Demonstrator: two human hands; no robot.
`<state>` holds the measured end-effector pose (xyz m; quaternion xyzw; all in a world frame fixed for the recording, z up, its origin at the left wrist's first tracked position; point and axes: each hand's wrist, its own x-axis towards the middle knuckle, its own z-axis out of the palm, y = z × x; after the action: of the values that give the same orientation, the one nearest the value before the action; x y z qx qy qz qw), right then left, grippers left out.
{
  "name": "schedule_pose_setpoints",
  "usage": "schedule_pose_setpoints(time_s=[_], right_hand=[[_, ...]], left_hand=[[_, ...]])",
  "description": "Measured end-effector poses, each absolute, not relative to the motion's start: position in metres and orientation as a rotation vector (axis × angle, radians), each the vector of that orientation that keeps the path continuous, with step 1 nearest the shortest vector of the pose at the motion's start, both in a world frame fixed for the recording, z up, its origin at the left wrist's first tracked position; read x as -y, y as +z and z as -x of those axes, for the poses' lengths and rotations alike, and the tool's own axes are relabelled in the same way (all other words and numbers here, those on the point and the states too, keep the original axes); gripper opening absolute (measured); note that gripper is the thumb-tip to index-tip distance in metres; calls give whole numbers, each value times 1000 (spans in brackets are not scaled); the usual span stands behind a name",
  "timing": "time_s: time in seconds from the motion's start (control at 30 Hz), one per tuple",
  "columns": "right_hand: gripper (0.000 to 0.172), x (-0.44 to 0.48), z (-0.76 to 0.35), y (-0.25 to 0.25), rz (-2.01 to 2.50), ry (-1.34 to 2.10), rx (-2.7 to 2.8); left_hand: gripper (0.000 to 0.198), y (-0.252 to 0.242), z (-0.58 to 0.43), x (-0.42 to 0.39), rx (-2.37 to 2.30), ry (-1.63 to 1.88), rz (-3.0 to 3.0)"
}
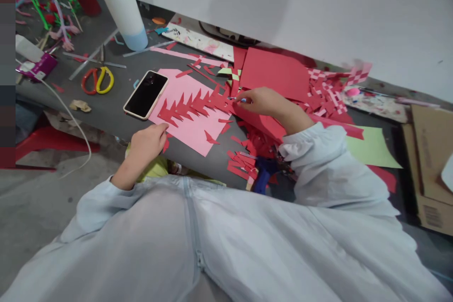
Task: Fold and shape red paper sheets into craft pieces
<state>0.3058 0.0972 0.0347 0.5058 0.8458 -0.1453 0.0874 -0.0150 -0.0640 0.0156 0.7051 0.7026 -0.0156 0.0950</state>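
A pink paper sheet (184,99) lies on the dark table, with jagged red paper cut-outs (193,106) spread across it. My left hand (148,140) rests at the sheet's near edge, fingers curled, fingertips touching a red scrap by the pink sheet. My right hand (260,102) lies to the right of the cut-outs on red paper, fingers pinched on a small thin tool (236,99) whose tip points at the cut-outs. I cannot make out what the tool is.
A black phone (146,94) lies left of the pink sheet. Red and yellow scissors (97,80), a white and blue bottle (122,7), a large red sheet (276,73), woven paper strips (327,89), a green sheet (371,148), red scraps and a blue object (264,172) surround them.
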Motion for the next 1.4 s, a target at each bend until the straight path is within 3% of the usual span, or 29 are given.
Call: schedule_pose_setpoints(time_s=[0.27, 0.53, 0.83, 1.2, 1.4], right_hand=[[39, -74, -290, 63, -1580, -102, -2497], [44, -3, -220, 63, -1260, 274, -2897], [41, 35, -182, 57, -1021, 318, -3032], [46, 50, -151, 45, -1124, -128, -2949], [44, 53, -149, 42, -1050, -7, -2968]], left_hand=[[39, 43, 32, 48, -2212, 67, -2064], [33, 64, 31, 36, -1919, 607, -2224], [26, 76, 8, 37, -1385, 866, -2415], [16, 81, -14, 43, -1483, 605, -2344], [16, 75, -1, 44, -1550, 797, -2154]])
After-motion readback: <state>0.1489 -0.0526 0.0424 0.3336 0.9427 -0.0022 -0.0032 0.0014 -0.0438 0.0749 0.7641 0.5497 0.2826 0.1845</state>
